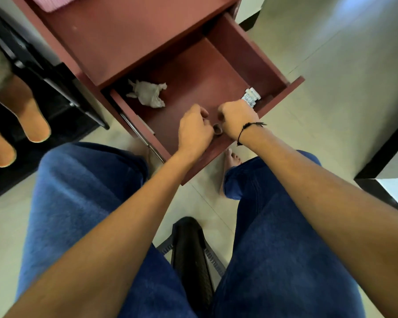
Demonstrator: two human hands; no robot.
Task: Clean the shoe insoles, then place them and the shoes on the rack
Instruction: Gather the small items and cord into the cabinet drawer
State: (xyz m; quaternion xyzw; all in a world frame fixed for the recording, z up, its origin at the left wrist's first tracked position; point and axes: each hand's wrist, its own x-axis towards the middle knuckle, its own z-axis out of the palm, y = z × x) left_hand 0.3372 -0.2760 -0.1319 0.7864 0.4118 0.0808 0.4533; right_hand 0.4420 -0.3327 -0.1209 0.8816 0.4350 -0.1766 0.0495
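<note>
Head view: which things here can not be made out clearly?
- Small dark round object between left hand and right hand: mostly covered by fingers.
- White printed packet in the open reddish-brown wooden drawer: text too small, partly behind the right hand.
- Shoes, insoles, rack: not visible.

Both bare forearms reach forward and converge, the left hand (pixel 194 129) and the right hand (pixel 236 119) side by side with knuckles up and fingers curled inward toward each other, a dark cord around the right wrist.
</note>
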